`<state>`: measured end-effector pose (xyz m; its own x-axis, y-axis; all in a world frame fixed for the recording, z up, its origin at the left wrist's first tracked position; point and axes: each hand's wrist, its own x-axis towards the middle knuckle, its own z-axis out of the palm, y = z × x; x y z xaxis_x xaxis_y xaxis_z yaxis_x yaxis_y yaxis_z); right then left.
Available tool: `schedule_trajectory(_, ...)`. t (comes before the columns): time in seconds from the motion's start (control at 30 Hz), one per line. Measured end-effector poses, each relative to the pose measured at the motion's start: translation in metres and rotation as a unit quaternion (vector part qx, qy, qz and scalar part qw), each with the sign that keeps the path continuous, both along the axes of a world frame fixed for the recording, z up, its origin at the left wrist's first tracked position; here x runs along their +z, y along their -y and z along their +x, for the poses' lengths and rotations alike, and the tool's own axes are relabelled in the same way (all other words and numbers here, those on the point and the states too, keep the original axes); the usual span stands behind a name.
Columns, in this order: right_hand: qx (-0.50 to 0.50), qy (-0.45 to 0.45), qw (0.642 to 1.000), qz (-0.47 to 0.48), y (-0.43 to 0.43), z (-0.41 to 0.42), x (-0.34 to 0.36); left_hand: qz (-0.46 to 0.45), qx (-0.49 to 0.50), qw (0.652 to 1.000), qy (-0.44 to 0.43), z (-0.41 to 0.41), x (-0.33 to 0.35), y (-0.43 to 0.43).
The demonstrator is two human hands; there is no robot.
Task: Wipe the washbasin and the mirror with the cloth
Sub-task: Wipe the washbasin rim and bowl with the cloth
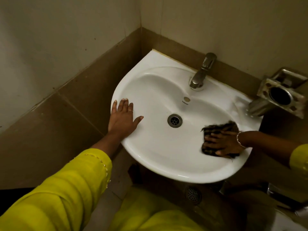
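A white washbasin (160, 157) is fixed in the corner of the room, with a metal drain (174, 120) at its middle. My left hand (124, 118) lies flat with fingers apart on the basin's left rim. A dark striped cloth (216, 129) sits on the inside right slope of the bowl, and my right hand (223, 144) presses down on it with spread fingers. A bangle circles that wrist. No mirror is in view.
A metal tap (202, 72) stands at the back of the basin. To the right, a metal soap holder (281, 94) juts from the wall above the rim. Brown tiled walls close in left and behind. A floor drain (192, 195) lies below the basin.
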<state>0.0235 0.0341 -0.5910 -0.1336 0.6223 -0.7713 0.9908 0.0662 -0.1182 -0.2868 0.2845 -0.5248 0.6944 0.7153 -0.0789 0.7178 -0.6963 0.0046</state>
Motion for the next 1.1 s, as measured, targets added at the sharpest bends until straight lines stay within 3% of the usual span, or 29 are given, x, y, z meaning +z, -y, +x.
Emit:
schedule_trajectory(0.1,0.030,0.091,0.993,0.070,-0.022,0.013,0.039,0.001,0.002,1.000,-0.002,0.000,0.001,0.001)
schedule_trajectory(0.13,0.104,0.109,0.982,0.114,-0.027,0.010,0.043,-0.001,0.001,1.000,-0.001,0.001,0.001,0.001)
schedule_trajectory(0.27,0.178,0.205,0.907,0.322,-0.050,0.014,0.026,0.001,0.001,1.000,0.013,0.000,0.000,0.000)
schedule_trajectory(0.43,0.216,0.258,0.880,0.335,-0.107,-0.015,0.022,-0.008,0.002,1.000,0.029,-0.001,0.000,0.000)
schedule_trajectory(0.6,0.210,0.312,0.884,0.277,-0.132,-0.035,0.026,-0.011,0.004,0.999,0.031,0.000,0.000,0.000)
schedule_trajectory(0.67,0.245,0.289,0.881,0.284,-0.125,-0.025,0.023,-0.010,0.004,0.999,0.031,0.000,0.000,-0.001)
schedule_trajectory(0.77,0.209,0.234,0.849,0.425,-0.102,-0.018,0.016,-0.010,0.005,0.999,0.036,0.000,0.000,-0.001)
schedule_trajectory(0.9,0.040,0.151,0.926,0.343,-0.062,-0.027,-0.001,-0.002,-0.001,1.000,0.030,-0.001,-0.001,-0.001)
schedule_trajectory(1.0,-0.086,0.165,0.957,0.221,-0.051,-0.046,0.007,0.002,-0.003,0.999,0.041,-0.002,-0.002,-0.002)
schedule_trajectory(1.1,-0.159,0.119,0.979,0.045,-0.041,-0.075,0.019,0.002,-0.002,0.999,0.045,-0.002,-0.002,-0.002)
